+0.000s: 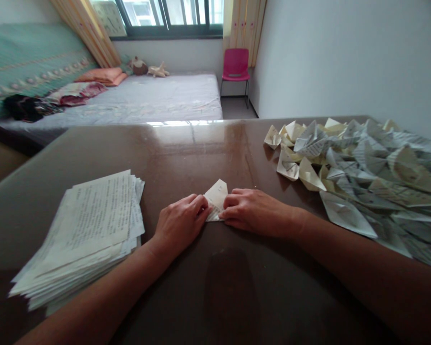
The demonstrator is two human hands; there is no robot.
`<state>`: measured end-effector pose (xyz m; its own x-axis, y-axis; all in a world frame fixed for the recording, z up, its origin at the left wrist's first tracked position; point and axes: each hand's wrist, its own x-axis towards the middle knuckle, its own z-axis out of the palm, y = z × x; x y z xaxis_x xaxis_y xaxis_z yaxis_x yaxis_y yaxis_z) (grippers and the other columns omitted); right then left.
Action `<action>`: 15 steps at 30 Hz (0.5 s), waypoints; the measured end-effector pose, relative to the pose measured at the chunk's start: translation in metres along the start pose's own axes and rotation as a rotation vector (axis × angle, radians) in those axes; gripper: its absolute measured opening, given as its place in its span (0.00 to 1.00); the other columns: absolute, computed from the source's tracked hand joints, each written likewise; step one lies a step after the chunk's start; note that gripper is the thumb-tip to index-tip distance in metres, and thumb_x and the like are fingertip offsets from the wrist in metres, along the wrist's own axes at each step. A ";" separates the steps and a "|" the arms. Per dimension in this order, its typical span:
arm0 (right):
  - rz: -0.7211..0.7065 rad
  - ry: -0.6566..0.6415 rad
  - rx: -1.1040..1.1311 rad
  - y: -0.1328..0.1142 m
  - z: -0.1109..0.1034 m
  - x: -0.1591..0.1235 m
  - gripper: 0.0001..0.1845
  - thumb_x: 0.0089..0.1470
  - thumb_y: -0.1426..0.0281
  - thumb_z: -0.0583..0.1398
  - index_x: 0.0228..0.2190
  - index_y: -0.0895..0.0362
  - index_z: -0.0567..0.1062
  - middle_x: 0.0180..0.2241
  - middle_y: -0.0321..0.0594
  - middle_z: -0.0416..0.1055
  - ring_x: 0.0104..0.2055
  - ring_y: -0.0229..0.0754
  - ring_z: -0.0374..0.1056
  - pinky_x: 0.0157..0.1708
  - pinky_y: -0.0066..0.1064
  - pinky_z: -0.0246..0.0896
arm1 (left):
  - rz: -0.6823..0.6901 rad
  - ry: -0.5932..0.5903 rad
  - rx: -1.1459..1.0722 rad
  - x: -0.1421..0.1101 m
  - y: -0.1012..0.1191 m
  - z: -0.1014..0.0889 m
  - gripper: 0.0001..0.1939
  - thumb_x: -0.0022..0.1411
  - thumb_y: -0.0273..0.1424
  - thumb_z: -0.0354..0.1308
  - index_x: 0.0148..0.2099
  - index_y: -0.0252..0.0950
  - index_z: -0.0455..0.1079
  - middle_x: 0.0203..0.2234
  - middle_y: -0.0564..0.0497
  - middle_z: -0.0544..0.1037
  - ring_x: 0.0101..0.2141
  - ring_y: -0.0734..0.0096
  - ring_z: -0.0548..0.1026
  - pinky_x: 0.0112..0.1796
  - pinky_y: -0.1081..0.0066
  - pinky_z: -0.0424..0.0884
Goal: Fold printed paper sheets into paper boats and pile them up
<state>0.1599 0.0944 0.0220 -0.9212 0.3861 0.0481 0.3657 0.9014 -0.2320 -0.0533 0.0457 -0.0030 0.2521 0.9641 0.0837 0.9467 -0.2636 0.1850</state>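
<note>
A small piece of folded paper [217, 194] with some print on it lies on the brown table between my hands. My left hand [182, 216] grips its left side, fingers curled and pressed together. On the other side, my right hand [253, 211] has its fingers closed over the paper's right edge. The fingers cover both lower corners of the paper, and its pointed top faces away from me. To the left lies a stack of printed sheets [89, 218]. A large heap of folded paper boats [359, 163] spreads over the table's right side.
The glossy brown table [187, 158] reaches forward to its far edge. Behind it stand a bed [175, 96] with folded bedding and soft toys, and a pink chair [236, 64]. A white wall [337, 57] rises on the right.
</note>
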 end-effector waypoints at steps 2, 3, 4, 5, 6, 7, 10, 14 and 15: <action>0.001 0.004 -0.004 0.000 0.001 0.000 0.12 0.61 0.68 0.55 0.38 0.54 0.78 0.34 0.41 0.73 0.37 0.41 0.62 0.35 0.31 0.54 | 0.016 0.046 0.039 0.000 -0.002 0.000 0.11 0.67 0.40 0.49 0.40 0.40 0.68 0.33 0.54 0.75 0.32 0.69 0.72 0.28 0.72 0.62; 0.002 0.005 -0.004 0.000 0.001 0.000 0.12 0.61 0.68 0.55 0.38 0.54 0.78 0.34 0.41 0.73 0.37 0.40 0.62 0.35 0.31 0.54 | 0.043 0.086 0.057 0.000 -0.003 0.000 0.11 0.66 0.40 0.50 0.41 0.40 0.68 0.34 0.53 0.75 0.34 0.68 0.72 0.29 0.72 0.63; 0.002 0.005 -0.007 0.001 0.002 0.001 0.12 0.61 0.68 0.55 0.38 0.54 0.78 0.34 0.41 0.72 0.37 0.40 0.62 0.36 0.31 0.54 | 0.096 0.124 0.072 0.000 -0.004 0.000 0.10 0.66 0.39 0.51 0.42 0.40 0.69 0.35 0.52 0.75 0.37 0.66 0.72 0.30 0.71 0.64; 0.004 0.003 -0.017 0.001 0.002 0.001 0.11 0.61 0.68 0.55 0.37 0.54 0.78 0.34 0.41 0.72 0.37 0.40 0.62 0.35 0.31 0.54 | 0.177 0.155 0.084 -0.001 -0.005 0.000 0.09 0.67 0.37 0.51 0.42 0.40 0.69 0.36 0.51 0.76 0.39 0.65 0.72 0.32 0.71 0.66; 0.005 -0.002 -0.035 0.001 0.002 0.001 0.11 0.61 0.67 0.55 0.36 0.54 0.78 0.34 0.40 0.72 0.37 0.40 0.62 0.35 0.31 0.54 | 0.276 0.172 0.096 -0.002 -0.004 -0.001 0.09 0.67 0.35 0.51 0.43 0.39 0.70 0.38 0.51 0.76 0.41 0.64 0.71 0.34 0.70 0.67; 0.004 -0.011 -0.059 0.000 0.001 0.001 0.12 0.61 0.67 0.55 0.36 0.55 0.78 0.34 0.40 0.72 0.37 0.41 0.62 0.35 0.32 0.55 | 0.373 0.175 0.114 -0.004 -0.003 -0.002 0.09 0.67 0.33 0.51 0.43 0.39 0.71 0.39 0.51 0.76 0.42 0.64 0.71 0.36 0.69 0.68; -0.006 -0.040 -0.147 -0.009 -0.003 0.001 0.10 0.62 0.68 0.54 0.36 0.56 0.76 0.35 0.41 0.72 0.38 0.42 0.63 0.35 0.33 0.56 | 0.518 0.134 0.215 -0.015 0.005 -0.006 0.12 0.66 0.26 0.50 0.48 0.34 0.72 0.44 0.47 0.77 0.44 0.61 0.72 0.40 0.65 0.70; 0.048 -0.042 -0.286 -0.032 -0.005 -0.003 0.12 0.60 0.73 0.55 0.44 0.60 0.73 0.39 0.45 0.71 0.41 0.45 0.64 0.34 0.35 0.58 | 0.470 0.090 0.365 -0.030 0.020 -0.005 0.18 0.66 0.23 0.46 0.55 0.28 0.69 0.53 0.41 0.73 0.51 0.57 0.71 0.48 0.58 0.69; 0.068 -0.038 -0.318 -0.038 -0.004 -0.005 0.12 0.59 0.74 0.55 0.45 0.62 0.73 0.40 0.46 0.71 0.41 0.46 0.64 0.33 0.36 0.59 | 0.460 0.086 0.391 -0.033 0.023 -0.005 0.19 0.66 0.23 0.45 0.56 0.27 0.68 0.54 0.40 0.71 0.53 0.57 0.70 0.50 0.57 0.68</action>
<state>0.1512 0.0595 0.0348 -0.8953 0.4454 0.0055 0.4443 0.8921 0.0817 -0.0411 0.0082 0.0029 0.6508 0.7440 0.1515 0.7523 -0.6049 -0.2612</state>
